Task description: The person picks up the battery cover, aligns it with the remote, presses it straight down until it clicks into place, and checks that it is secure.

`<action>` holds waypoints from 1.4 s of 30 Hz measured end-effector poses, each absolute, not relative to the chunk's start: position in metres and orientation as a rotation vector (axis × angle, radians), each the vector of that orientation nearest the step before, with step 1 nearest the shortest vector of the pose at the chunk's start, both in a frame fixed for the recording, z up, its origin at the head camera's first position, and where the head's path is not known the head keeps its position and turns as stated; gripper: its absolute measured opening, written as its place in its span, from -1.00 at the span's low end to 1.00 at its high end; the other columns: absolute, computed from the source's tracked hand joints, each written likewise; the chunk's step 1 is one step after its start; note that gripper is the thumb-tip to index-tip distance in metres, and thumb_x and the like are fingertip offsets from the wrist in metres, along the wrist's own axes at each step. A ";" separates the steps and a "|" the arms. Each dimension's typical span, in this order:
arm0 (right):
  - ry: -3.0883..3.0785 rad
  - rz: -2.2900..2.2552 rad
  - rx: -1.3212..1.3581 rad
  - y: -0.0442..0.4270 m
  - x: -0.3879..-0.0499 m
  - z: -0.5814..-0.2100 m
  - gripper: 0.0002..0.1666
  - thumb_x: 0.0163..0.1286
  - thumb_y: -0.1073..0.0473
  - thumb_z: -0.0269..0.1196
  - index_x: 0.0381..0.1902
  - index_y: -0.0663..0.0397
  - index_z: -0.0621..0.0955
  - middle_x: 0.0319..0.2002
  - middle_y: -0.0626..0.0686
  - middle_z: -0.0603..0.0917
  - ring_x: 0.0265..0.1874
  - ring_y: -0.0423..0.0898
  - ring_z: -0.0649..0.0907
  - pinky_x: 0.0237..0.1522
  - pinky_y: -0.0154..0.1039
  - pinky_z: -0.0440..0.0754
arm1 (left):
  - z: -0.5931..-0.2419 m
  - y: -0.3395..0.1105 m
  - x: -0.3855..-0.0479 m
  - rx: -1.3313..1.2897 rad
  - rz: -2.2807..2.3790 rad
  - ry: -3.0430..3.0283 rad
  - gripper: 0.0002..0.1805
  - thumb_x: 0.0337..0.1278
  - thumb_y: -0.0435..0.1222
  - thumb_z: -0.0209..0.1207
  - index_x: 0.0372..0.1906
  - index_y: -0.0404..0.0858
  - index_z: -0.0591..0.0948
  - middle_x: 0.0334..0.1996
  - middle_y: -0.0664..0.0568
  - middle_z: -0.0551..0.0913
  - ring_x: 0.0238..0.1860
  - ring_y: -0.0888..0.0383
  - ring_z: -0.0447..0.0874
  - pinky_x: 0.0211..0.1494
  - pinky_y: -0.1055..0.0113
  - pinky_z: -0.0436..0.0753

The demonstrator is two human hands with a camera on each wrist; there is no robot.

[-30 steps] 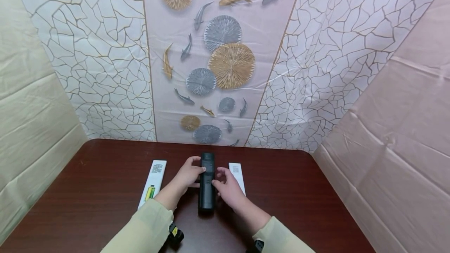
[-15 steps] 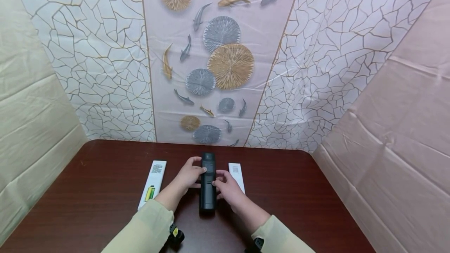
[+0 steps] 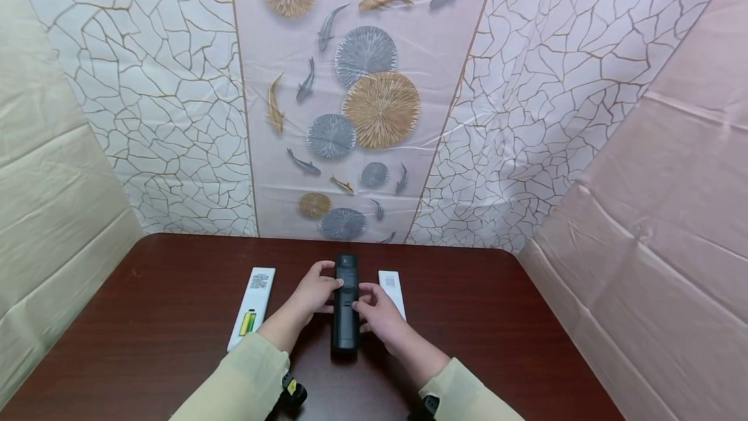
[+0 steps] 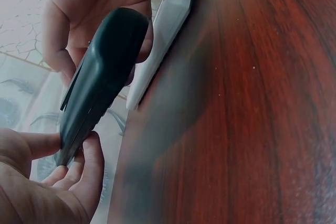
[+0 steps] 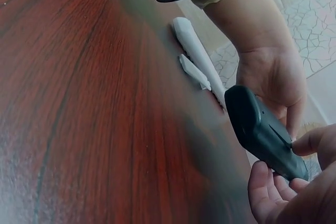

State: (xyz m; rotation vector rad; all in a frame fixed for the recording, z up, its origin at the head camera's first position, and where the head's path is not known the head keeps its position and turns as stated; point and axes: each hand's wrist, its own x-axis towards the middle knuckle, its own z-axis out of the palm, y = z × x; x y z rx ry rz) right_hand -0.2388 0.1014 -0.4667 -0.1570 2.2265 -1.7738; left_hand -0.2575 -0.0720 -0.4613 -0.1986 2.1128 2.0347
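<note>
Above the dark wooden table, both hands hold a black remote control [image 3: 346,310], its long side pointing away from me. The left hand [image 3: 312,292] grips its far half, thumb on the upper face. My right hand [image 3: 378,312] holds the right edge near the middle, thumb also on top. In the left wrist view, a thin black flap [image 4: 75,85] stands slightly off the remote's face. One white remote control [image 3: 251,309] lies left of the hands, with green-yellow battery shapes at its near end. Another white remote control [image 3: 393,291] lies to the right, partly hidden by the right hand.
A small white piece [image 5: 194,71] lies beside the left white remote in the right wrist view. The table [image 3: 146,343] ends at a patterned cloth backdrop [image 3: 374,109]. Plain cloth walls [image 3: 654,213] rise at both sides.
The right hand's forefinger has come down closer against the black remote's edge. Otherwise hands and remote have barely moved; the whole head view has shifted very slightly.
</note>
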 end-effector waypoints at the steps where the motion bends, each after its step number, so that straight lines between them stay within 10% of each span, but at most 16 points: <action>1: 2.228 -1.771 -0.159 0.102 -0.239 -0.466 -0.38 0.42 0.21 0.18 0.38 0.23 0.32 -0.09 0.16 0.58 -0.34 -0.05 0.59 -0.36 -0.06 0.68 | -0.461 -0.072 -0.257 -0.197 2.035 2.117 -0.44 0.44 -0.28 0.10 0.43 -0.21 0.23 0.11 -0.29 0.54 -0.12 -0.05 0.70 -0.25 0.07 0.73; 42: 2.410 -1.698 -0.239 0.105 -0.234 -0.467 -0.42 0.44 0.19 0.20 0.35 0.25 0.37 -0.12 0.14 0.55 -0.36 -0.04 0.57 -0.38 -0.09 0.68 | -0.466 -0.068 -0.262 -0.212 2.081 2.084 -0.44 0.37 -0.29 0.10 0.42 -0.14 0.27 0.12 -0.27 0.54 -0.11 -0.04 0.69 -0.27 0.08 0.73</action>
